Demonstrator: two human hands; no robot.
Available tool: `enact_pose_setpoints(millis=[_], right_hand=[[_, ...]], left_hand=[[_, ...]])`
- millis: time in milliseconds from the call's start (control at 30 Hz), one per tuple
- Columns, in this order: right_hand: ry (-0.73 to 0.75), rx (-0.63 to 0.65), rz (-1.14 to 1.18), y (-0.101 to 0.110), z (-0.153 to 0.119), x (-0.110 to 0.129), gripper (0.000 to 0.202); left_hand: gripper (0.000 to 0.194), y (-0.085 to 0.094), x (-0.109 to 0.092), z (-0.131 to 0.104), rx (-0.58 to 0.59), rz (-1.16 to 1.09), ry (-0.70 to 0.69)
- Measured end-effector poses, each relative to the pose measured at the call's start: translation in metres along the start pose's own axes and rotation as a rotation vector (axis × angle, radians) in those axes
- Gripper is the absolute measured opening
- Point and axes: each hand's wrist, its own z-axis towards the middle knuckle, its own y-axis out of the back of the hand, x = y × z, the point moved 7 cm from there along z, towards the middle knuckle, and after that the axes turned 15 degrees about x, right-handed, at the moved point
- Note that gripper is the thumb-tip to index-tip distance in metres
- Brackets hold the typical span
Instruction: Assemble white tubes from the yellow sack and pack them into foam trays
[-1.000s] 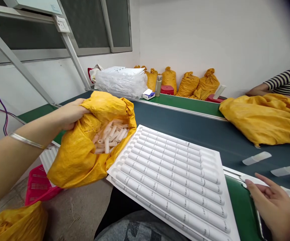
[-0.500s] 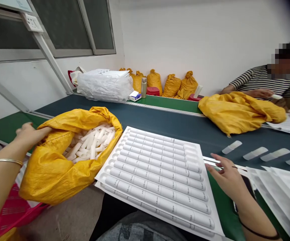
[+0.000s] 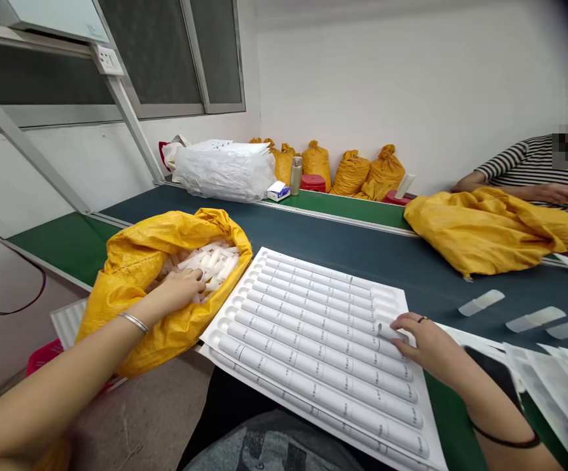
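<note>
My left hand (image 3: 180, 288) reaches into the open yellow sack (image 3: 137, 255), its fingertips among the loose white tubes (image 3: 220, 261); what they hold, if anything, is hidden. Beside the sack lies a white tray (image 3: 436, 435) with grooves, and rows of printed white tubes (image 3: 313, 327) fill most of it. At the tray's right side, my right hand (image 3: 419, 337) has its thumb and fingers closed on a white tube (image 3: 388, 331) at the end of a row. Short grooves at the tray's upper right hold no tubes.
Translucent tubes (image 3: 481, 303) lie on the dark belt (image 3: 323, 239) at right, near white trays (image 3: 549, 386) and a phone (image 3: 493, 369). Another yellow sack (image 3: 485, 229) lies by a person in a striped shirt (image 3: 524, 163). A plastic-wrapped stack (image 3: 225, 170) stands at the back.
My left hand has moved from the sack's rim into its opening. My right hand has moved onto the tray's edge and closed on a tube. The view has shifted left.
</note>
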Motion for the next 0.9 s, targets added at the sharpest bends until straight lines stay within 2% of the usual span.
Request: enact_pose_setpoints(millis=[100,167,233,267,300,400,467,533,600,667,700,800,900], right_hand=[[-0.067,-0.132,0.141,0.012,-0.015,-0.005,0.031],[-0.062,-0.256,0.283,0.018,-0.025,0.001,0.035],[0.023,-0.331,0.446,0.022,-0.032,0.024,0.036],[0.088,-0.326,0.524,0.023,-0.032,0.041,0.034],[0.159,-0.297,0.595,0.023,-0.032,0.061,0.033],[0.319,-0.196,0.752,0.024,-0.025,0.120,0.028],[0.358,-0.146,0.883,0.024,-0.020,0.143,0.026],[0.371,-0.083,1.042,0.019,-0.015,0.153,0.026],[0.389,-0.046,1.150,0.017,-0.015,0.153,0.027],[0.427,-0.111,1.123,0.023,-0.021,0.147,0.026],[0.453,-0.173,1.043,0.029,-0.026,0.144,0.026],[0.550,-0.321,0.671,0.048,-0.042,0.145,0.029],[0.636,-0.325,0.450,0.055,-0.048,0.151,0.034]], left_hand=[[0.020,0.020,0.002,-0.007,-0.112,-0.008,-0.042],[0.025,0.039,-0.009,-0.017,-0.250,-0.060,-0.056],[0.025,0.057,-0.038,-0.030,-0.446,-0.261,-0.134],[0.025,0.064,-0.057,-0.037,-0.542,-0.432,-0.218],[0.023,0.066,-0.080,-0.040,-0.589,-0.607,-0.320],[0.023,0.061,-0.158,-0.041,-0.578,-1.041,-0.615],[0.046,0.054,-0.196,-0.037,-0.535,-1.397,-0.782],[0.065,0.049,-0.218,-0.032,-0.517,-1.682,-0.877],[0.060,0.048,-0.224,-0.030,-0.546,-1.800,-0.909],[0.040,0.050,-0.220,-0.031,-0.612,-1.731,-0.872],[0.033,0.053,-0.216,-0.034,-0.657,-1.622,-0.824],[0.027,0.065,-0.214,-0.046,-0.750,-1.110,-0.684],[0.029,0.071,-0.232,-0.052,-0.613,-0.697,-0.698]])
